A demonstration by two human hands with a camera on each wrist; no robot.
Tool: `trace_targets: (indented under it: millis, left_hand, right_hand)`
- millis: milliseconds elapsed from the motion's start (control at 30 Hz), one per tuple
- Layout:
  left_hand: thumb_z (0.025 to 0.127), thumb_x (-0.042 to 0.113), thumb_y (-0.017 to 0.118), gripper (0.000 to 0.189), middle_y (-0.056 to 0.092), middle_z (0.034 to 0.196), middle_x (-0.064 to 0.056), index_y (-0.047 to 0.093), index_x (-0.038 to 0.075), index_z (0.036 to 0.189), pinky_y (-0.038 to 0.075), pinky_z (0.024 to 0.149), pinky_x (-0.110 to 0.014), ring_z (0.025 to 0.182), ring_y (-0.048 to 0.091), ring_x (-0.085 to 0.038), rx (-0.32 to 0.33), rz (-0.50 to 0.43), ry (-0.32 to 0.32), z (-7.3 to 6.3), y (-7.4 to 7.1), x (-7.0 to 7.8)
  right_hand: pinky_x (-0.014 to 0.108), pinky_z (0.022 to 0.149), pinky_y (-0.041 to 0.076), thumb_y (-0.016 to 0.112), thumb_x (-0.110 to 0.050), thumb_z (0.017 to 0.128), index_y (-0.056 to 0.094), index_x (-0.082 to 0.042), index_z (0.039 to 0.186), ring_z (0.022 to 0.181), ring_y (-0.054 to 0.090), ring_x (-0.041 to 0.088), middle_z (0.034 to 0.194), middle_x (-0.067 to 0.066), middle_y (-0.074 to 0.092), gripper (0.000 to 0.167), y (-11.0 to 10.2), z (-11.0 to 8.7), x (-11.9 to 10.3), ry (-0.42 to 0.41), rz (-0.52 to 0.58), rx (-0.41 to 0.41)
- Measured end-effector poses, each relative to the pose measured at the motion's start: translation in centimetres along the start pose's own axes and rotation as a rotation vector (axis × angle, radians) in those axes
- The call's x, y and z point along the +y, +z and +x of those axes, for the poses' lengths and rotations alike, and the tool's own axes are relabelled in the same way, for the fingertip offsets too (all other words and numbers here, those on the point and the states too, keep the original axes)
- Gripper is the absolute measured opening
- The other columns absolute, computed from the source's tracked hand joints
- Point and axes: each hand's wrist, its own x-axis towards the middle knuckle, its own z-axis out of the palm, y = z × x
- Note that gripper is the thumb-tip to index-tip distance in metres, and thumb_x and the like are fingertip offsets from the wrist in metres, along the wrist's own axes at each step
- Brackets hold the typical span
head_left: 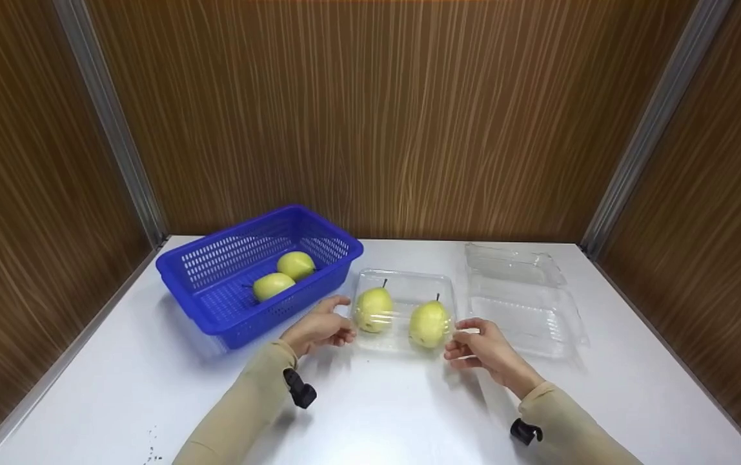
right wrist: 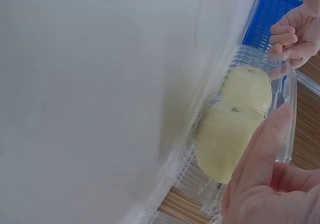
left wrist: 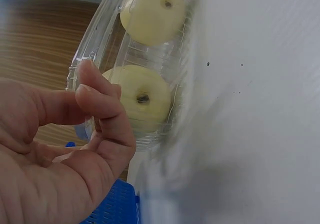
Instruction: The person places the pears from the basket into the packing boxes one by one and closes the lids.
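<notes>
Two yellow-green pears sit side by side in a clear plastic clamshell box, stems toward the back. Its transparent lid appears to lie over them; whether it is latched cannot be seen. At the box's left side is my left hand, index finger stretched out and other fingers loosely bent. My right hand is at the right front corner, its fingers fairly straight along the box edge. Neither hand visibly grips the box; exact contact is hard to tell.
Left of the box stands a blue perforated basket with two more pears inside. An opened clear clamshell box lies on the right. The white table is bounded by wood-grain panels behind and on both sides.
</notes>
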Motion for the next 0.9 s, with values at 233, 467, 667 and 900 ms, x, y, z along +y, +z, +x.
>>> trace_targets:
  millis: [233,467,667,900]
  left_hand:
    - [0.088,-0.004,0.054,0.068,0.06,0.075,-0.006,0.026,0.002,0.15,0.047,0.056,-0.02,0.063,0.057,-0.012,0.019,-0.03,0.027,0.1,0.0,-0.1]
    - [0.09,0.0,0.053,0.061,0.06,0.078,-0.007,0.03,0.004,0.147,0.05,0.059,-0.024,0.064,0.059,-0.014,0.05,-0.028,0.02,0.4,-0.1,0.0]
    - [0.091,-0.001,0.049,0.054,0.058,0.079,-0.009,0.034,0.002,0.143,0.05,0.057,-0.024,0.062,0.059,-0.015,0.094,-0.045,0.03,0.8,0.1,0.2]
    - [0.097,0.001,0.042,0.046,0.059,0.091,-0.016,0.035,-0.001,0.142,0.052,0.058,-0.025,0.065,0.062,-0.017,0.136,-0.064,0.046,1.3,0.3,0.3]
  right_hand:
    - [0.029,0.065,0.059,0.047,-0.005,0.097,0.034,0.012,0.14,0.067,0.069,0.015,0.081,0.009,0.068,0.048,0.1,0.2,0.1,0.01,0.026,-0.019]
    - [0.029,0.065,0.059,0.044,-0.007,0.098,0.03,0.013,0.143,0.067,0.07,0.015,0.082,0.009,0.069,0.052,0.4,0.3,0.2,0.003,0.029,-0.017]
    - [0.029,0.066,0.059,0.042,-0.006,0.097,0.016,0.013,0.148,0.07,0.07,0.016,0.085,0.011,0.07,0.06,0.8,0.3,0.2,0.017,0.058,-0.029]
    - [0.031,0.072,0.059,0.042,-0.003,0.096,0.011,0.015,0.148,0.077,0.07,0.016,0.095,0.016,0.07,0.063,1.2,0.5,0.2,0.007,0.112,-0.08]
